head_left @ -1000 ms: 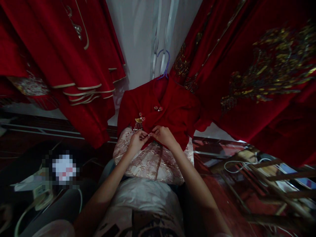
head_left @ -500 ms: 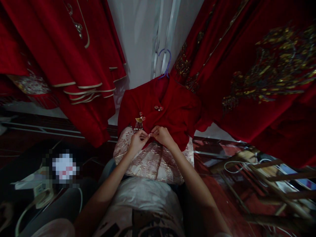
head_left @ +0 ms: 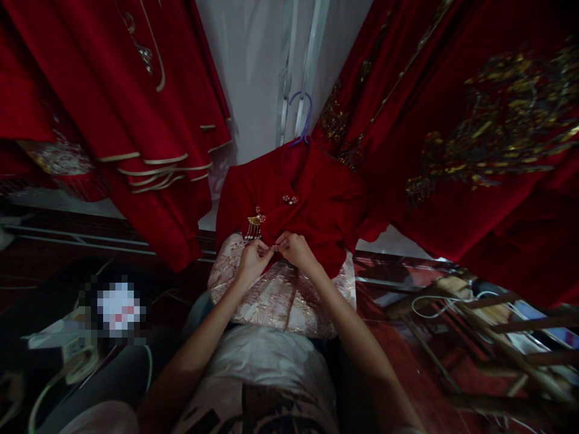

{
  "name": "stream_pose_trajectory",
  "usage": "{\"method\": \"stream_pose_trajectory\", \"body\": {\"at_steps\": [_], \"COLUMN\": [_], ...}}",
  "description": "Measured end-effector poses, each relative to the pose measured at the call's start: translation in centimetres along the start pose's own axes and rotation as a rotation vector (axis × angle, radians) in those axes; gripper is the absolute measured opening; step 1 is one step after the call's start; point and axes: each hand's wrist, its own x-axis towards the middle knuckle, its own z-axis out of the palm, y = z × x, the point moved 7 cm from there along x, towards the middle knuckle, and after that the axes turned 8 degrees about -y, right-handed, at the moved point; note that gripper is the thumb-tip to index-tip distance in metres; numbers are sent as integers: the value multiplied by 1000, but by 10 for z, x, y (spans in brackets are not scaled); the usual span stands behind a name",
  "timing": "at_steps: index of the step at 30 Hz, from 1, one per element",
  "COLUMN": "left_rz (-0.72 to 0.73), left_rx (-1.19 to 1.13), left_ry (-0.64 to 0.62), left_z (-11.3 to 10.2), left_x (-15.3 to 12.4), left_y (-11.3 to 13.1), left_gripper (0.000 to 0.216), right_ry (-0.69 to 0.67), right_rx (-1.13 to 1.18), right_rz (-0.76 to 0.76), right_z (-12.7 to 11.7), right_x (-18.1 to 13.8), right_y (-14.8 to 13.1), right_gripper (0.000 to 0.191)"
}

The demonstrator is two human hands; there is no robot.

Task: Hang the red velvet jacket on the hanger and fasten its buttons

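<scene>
A red jacket (head_left: pixel 325 199) on a purple hanger (head_left: pixel 304 120) lies before me over a pale, gold-patterned cloth (head_left: pixel 280 301). Two ornaments sit on its front: a beaded clasp (head_left: pixel 290 199) below the collar and a gold fan-shaped brooch (head_left: pixel 256 220) with hanging beads. At the jacket's lower front edge, my left hand (head_left: pixel 253 260) and my right hand (head_left: pixel 296 248) meet fingertip to fingertip. Both are closed in a pinch on a small beaded ornament (head_left: pixel 274 248), mostly covered by the fingers.
Red garments (head_left: pixel 167 120) with pale piping hang at the left. More red cloth (head_left: pixel 456 229) with gold embroidery hangs at the right. A wooden rack-like frame (head_left: pixel 506 355) with a white cable stands at lower right. A white power strip (head_left: pixel 81 355) lies at lower left.
Almost nothing differs. Both hands keep their pinch at the same spot, with only a slight shift of the fingers.
</scene>
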Motion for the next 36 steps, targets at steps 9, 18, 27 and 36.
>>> {"method": "stream_pose_trajectory", "body": {"at_steps": [9,18,27,36], "left_rz": [-254,-141,-149,-141], "left_rx": [-453,-589,-869,-826], "left_ry": [-79,18,-13,124], "left_z": [12,-16,-17,-19], "left_x": [-5,16,30,37], "left_y": [-17,15,36,27], "left_gripper": [37,39,33,25], "right_ry": [-69,-555,-638,-631], "right_rx": [80,503,576,556], "right_rz": [62,36,8,-5], "right_z": [2,-20,-38,-31], "right_x": [0,-25,-38,-32], "right_y": [-1,-6,-19,-18], "right_gripper": [8,17,27,32]}}
